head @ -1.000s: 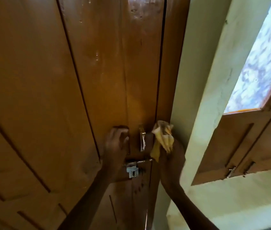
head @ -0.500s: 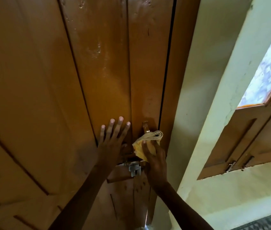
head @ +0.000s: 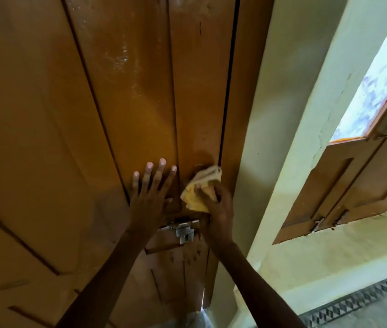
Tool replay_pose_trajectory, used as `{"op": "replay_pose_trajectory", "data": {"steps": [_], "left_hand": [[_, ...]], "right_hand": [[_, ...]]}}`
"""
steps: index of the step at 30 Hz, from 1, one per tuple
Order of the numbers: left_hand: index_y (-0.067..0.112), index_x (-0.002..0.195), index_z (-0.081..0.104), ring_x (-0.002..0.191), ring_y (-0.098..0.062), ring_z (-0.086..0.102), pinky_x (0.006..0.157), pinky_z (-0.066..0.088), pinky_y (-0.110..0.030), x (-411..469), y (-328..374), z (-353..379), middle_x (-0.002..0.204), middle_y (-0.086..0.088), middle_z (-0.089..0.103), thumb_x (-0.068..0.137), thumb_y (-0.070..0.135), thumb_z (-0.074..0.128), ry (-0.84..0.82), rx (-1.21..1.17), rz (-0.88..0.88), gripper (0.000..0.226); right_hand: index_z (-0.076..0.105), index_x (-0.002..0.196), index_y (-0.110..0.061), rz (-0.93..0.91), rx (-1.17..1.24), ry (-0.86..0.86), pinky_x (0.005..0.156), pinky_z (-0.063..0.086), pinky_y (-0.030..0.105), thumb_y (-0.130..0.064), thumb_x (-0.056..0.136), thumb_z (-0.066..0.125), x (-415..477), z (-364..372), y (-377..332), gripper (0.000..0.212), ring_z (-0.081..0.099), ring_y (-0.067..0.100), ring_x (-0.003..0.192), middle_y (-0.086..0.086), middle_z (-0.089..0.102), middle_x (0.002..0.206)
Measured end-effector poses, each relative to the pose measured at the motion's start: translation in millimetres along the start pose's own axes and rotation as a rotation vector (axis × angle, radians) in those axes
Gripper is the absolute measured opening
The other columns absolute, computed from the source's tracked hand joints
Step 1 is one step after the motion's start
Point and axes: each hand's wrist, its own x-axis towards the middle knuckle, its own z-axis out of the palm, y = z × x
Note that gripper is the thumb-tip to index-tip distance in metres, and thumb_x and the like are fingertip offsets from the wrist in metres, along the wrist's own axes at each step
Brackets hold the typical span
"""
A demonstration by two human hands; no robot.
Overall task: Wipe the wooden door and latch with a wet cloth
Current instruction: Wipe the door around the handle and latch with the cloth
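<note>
Fingers [head: 200, 189] of the right hand [head: 218, 207] curl over a bunched yellow cloth [head: 199, 188], the grip closed on it and pressing it flat against the wooden door [head: 128, 102], just left of the dark gap at the door's right edge. Left of it, the left hand [head: 151, 197] lies open with fingers spread on the panel, holding nothing, seemingly bracing the door. Just nearer than both hands sits the metal latch [head: 183, 229], uncovered and apart from the cloth. Farther up the panel, wet streaks glisten. Judging by this, the door surface is being wiped around the latch area; the next move likely calls for drawing the cloth nearer, onto the latch. No containers are in view.
</note>
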Motion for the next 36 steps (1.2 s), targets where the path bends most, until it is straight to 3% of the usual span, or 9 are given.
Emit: {"op": "replay_pose_trajectory", "data": {"steps": [3, 8, 14, 20, 23, 27, 30, 33, 36], "left_hand": [[0.025, 0.154, 0.014, 0.149, -0.032, 0.005, 0.119, 0.008, -0.054, -0.2, 1.1, 0.8, 0.162, -0.009, 0.010, 0.083, 0.046, 0.066, -0.008, 0.029, -0.008, 0.091], [0.026, 0.155, 0.010, 0.149, -0.030, -0.003, 0.119, 0.005, -0.053, -0.2, 0.1, 0.4, 0.162, -0.008, 0.008, 0.082, 0.047, 0.066, -0.020, 0.039, -0.006, 0.094], [0.025, 0.155, 0.010, 0.149, -0.031, -0.007, 0.119, -0.001, -0.053, -1.0, 2.2, 2.9, 0.162, -0.008, -0.006, 0.081, 0.045, 0.067, -0.009, 0.043, -0.018, 0.095], [0.025, 0.155, 0.007, 0.148, -0.033, -0.013, 0.117, -0.001, -0.058, 1.9, 7.5, 4.6, 0.161, -0.008, -0.013, 0.080, 0.040, 0.067, -0.040, 0.002, -0.037, 0.097], [0.025, 0.155, 0.005, 0.148, -0.032, -0.014, 0.117, -0.003, -0.057, 0.8, 7.8, 3.5, 0.161, -0.007, -0.016, 0.081, 0.039, 0.067, -0.038, -0.004, -0.042, 0.098], [0.026, 0.155, 0.004, 0.148, -0.032, -0.014, 0.117, -0.005, -0.057, 1.2, 9.0, 5.1, 0.160, -0.006, -0.018, 0.081, 0.039, 0.067, -0.040, -0.009, -0.051, 0.098], [0.025, 0.155, 0.005, 0.148, -0.032, -0.014, 0.117, -0.005, -0.057, 2.2, 9.0, 2.8, 0.160, -0.006, -0.018, 0.082, 0.039, 0.066, -0.044, -0.011, -0.046, 0.096], [0.025, 0.155, 0.007, 0.148, -0.032, -0.013, 0.118, -0.004, -0.057, -0.5, 7.5, 4.4, 0.161, -0.007, -0.016, 0.082, 0.041, 0.064, -0.031, 0.002, -0.046, 0.094], [0.026, 0.155, 0.005, 0.148, -0.032, -0.012, 0.118, -0.003, -0.056, 0.0, 6.2, 4.3, 0.161, -0.006, -0.016, 0.083, 0.044, 0.062, -0.049, 0.012, -0.041, 0.093]], "right_hand": [[0.056, 0.130, -0.019, 0.019, 0.050, 0.064, 0.110, 0.036, 0.024, -0.006, 0.086, 0.059, 8.9, 5.3, -4.4, 0.046, 0.037, 0.023, 0.135, 0.009, 0.042, 0.143], [0.053, 0.116, -0.024, 0.408, 0.315, 0.008, 0.097, 0.051, 0.025, -0.008, 0.084, 0.060, -32.7, 6.4, 0.1, 0.037, 0.059, 0.024, 0.115, 0.005, 0.060, 0.122], [0.059, 0.119, -0.014, 0.501, 0.551, 0.138, 0.099, 0.049, 0.022, 0.006, 0.087, 0.052, 24.2, -11.9, -11.2, 0.038, 0.062, 0.011, 0.111, 0.000, 0.065, 0.118], [0.068, 0.109, -0.011, 0.656, 0.468, -0.048, 0.101, 0.049, 0.048, -0.013, 0.095, 0.055, 12.1, -15.3, 9.3, 0.020, 0.066, 0.024, 0.102, 0.012, 0.070, 0.110], [0.072, 0.098, -0.022, 0.609, 0.427, 0.007, 0.094, 0.052, 0.039, -0.023, 0.087, 0.051, 33.9, -21.1, 6.5, 0.023, 0.068, 0.023, 0.099, 0.006, 0.072, 0.105], [0.067, 0.109, -0.004, 0.763, 0.558, 0.003, 0.095, 0.052, 0.051, -0.003, 0.095, 0.050, -1.1, -5.3, 7.4, 0.023, 0.067, 0.026, 0.100, 0.016, 0.070, 0.107], [0.070, 0.106, -0.007, 0.729, 0.476, 0.011, 0.093, 0.053, 0.051, 0.001, 0.092, 0.052, 7.8, -9.4, 10.2, 0.024, 0.068, 0.025, 0.098, 0.012, 0.072, 0.103], [0.069, 0.113, -0.014, 0.543, 0.527, 0.158, 0.094, 0.055, 0.034, 0.005, 0.085, 0.056, 29.9, -21.3, -13.2, 0.036, 0.067, 0.017, 0.106, 0.006, 0.071, 0.110], [0.066, 0.113, -0.012, 0.373, 0.336, 0.149, 0.094, 0.053, 0.026, 0.002, 0.081, 0.067, -0.1, -11.1, -11.8, 0.035, 0.061, 0.005, 0.109, -0.008, 0.067, 0.114]]}}
